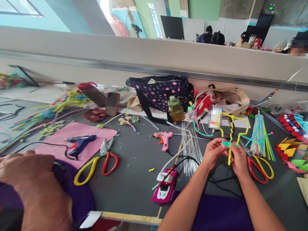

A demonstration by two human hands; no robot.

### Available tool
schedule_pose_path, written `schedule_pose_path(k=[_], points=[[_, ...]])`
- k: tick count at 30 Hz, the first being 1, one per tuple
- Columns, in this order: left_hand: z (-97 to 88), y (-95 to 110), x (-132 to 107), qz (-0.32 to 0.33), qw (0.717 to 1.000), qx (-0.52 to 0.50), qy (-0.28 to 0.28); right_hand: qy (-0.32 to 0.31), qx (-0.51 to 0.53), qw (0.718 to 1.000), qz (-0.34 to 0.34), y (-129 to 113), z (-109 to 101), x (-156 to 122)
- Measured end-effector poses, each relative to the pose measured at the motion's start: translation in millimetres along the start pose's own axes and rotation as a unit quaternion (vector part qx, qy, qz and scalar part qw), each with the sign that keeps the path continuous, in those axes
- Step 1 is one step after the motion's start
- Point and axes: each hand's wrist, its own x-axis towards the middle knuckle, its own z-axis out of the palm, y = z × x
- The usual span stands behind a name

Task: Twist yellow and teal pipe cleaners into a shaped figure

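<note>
My left hand (215,152) pinches a short teal pipe cleaner (226,144) that lies across a yellow pipe-cleaner frame (231,128). The frame has a twisted middle stem and bent arms on both sides. My right hand (238,157) closes its fingers on the yellow stem where the teal piece crosses it. Below the fingers, the stem's lower end (229,155) points down. Scissors (261,168) with red and yellow handles lie just right of my right hand. Left of my hands is a bundle of thin wires (191,147).
Near the middle are a pink glue gun (164,138) and a magenta power strip (165,187) with cords. Another person's arm (40,192) reaches in at left, near a blue glue gun (80,144) and scissors (106,157). Behind stand a patterned bag (158,93) and a bottle (175,109).
</note>
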Motion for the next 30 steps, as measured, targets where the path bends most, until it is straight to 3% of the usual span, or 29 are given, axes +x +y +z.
schedule_pose_path(k=[5, 18, 24, 27, 30], points=[[0.4, -2, 0, 0.020, 1.000, 0.015, -0.008, -0.023, 0.042, 0.998, 0.028, -3, 2, 1], [-4.2, -1, 4, 0.074, 0.997, 0.019, 0.033, -0.066, -0.019, 0.997, -0.022, 0, -6, 10], [-7.3, 4, 5, 0.099, 0.994, 0.006, 0.044, 0.033, -0.133, 0.987, -0.085, -12, -33, 21], [-7.1, 5, 4, 0.101, 0.994, -0.003, 0.034, 0.138, -0.233, 0.950, -0.155, -19, -68, 22], [-8.0, 5, 4, 0.097, 0.995, -0.012, 0.027, 0.248, -0.311, 0.900, -0.178, -24, -109, 20]])
